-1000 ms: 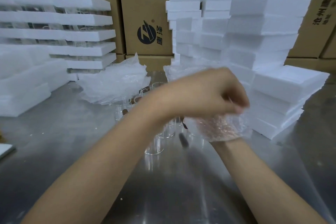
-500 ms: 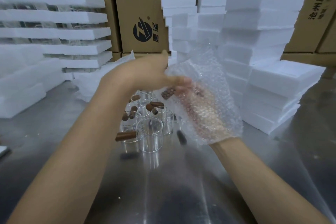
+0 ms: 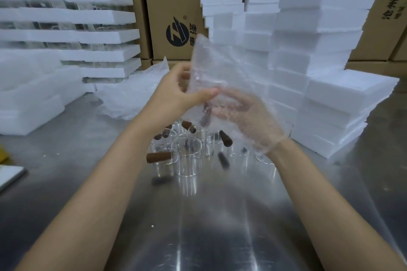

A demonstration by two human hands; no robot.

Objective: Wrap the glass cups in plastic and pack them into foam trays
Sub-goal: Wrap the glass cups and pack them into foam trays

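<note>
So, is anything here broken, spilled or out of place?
Nothing broken or spilled: the glass cups stand upright on the steel table. Only the right foam stack is piled unevenly, its slabs offset.

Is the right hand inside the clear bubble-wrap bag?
Yes, the right hand shows through the clear bubble-wrap bag, which covers it down to the wrist.

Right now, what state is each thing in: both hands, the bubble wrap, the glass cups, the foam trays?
Clear bubble-wrap bag: held up, off the table.
Left hand: pinches the bag's edge.
Right hand: inside the bag, fingers loosely extended.
Clear glass cups with brown handles: upright, unwrapped, on the steel table.
White foam trays: stacked at right.
</note>
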